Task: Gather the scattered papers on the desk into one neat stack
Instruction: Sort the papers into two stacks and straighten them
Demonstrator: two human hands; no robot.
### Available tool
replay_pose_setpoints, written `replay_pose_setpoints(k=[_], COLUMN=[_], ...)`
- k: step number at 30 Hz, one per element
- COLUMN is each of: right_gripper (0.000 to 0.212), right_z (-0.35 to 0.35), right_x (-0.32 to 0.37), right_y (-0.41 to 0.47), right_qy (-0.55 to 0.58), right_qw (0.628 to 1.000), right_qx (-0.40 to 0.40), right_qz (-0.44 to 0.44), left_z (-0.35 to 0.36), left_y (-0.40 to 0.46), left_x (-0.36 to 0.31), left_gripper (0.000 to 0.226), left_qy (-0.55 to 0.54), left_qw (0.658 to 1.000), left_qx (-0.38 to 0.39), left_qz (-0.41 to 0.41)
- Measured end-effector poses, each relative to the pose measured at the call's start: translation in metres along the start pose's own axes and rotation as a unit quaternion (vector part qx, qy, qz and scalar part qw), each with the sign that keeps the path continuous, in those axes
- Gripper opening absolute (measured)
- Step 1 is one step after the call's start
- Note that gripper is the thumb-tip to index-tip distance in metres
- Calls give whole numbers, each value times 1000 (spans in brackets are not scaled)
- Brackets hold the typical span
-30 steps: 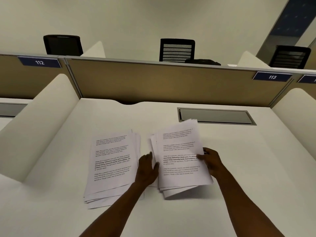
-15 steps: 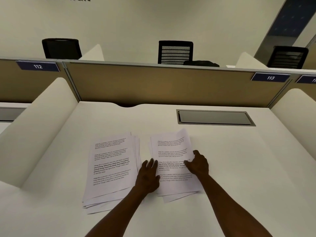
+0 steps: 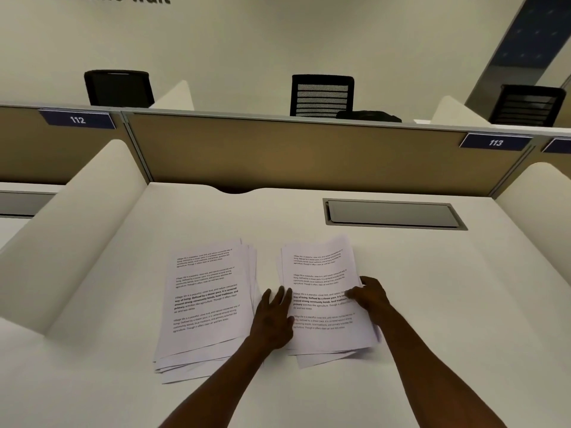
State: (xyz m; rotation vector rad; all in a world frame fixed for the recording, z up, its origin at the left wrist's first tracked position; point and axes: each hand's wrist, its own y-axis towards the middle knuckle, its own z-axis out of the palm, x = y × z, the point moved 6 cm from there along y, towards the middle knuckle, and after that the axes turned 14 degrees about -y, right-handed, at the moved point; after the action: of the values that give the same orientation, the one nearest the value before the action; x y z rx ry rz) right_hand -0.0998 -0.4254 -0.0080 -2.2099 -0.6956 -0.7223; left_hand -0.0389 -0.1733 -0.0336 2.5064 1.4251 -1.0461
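Across the white desk (image 3: 432,304), fenced by tan partitions tagged 112 (image 3: 77,119) and 113 (image 3: 495,143), two paper piles (image 3: 204,304) are lying apart; the left hand (image 3: 273,319) is pressing flat, released, while the right hand (image 3: 369,296) is pinching the right pile (image 3: 321,273).

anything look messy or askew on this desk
Yes: the papers lie in two piles, left pile and right pile, both fanned with corners poking out at the near edge. Nothing looks torn or spilled.
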Motion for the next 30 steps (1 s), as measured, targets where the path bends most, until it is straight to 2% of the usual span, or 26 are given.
replay_pose_setpoints(k=[3,9,14,17,19,22,24,27,30], right_gripper=[42,49,37,43,49,51,48,43,46], right_z=[-8,-51,-76,-63,-49,-34,-26,-13,-6], right_x=[-6,-24,-48,-59,-66,-62,-54,-40,-40], right_y=[0,-10,-18,-24,-25,-30,-41,-55,-55], right_qy=[30,248,305,275,239,80,-32,-79,-56], right_qw=[999,968,951,958,969,996,993,986,990], right_qx=[5,42,53,73,57,-44,-114,-144,-130], right_qz=[-25,-5,-8,13,28,16,12,-18,-1], left_z=[0,1,3,5,7,9,5,0,-2], left_y=[-1,-2,1,3,3,0,-2,-1,3], left_x=[-1,4,-1,-9,-14,-23,-29,-35,-33], left_gripper=[69,75,75,74,74,72,66,68,80], left_qy=[-15,5,13,16,4,-84,-150,-251,-357], left_qw=[1000,1000,1000,1000,1000,996,988,964,920], left_qx=[1,13,8,15,14,-6,-38,-65,-85], left_qz=[-5,1,-3,2,10,3,-15,-65,-134])
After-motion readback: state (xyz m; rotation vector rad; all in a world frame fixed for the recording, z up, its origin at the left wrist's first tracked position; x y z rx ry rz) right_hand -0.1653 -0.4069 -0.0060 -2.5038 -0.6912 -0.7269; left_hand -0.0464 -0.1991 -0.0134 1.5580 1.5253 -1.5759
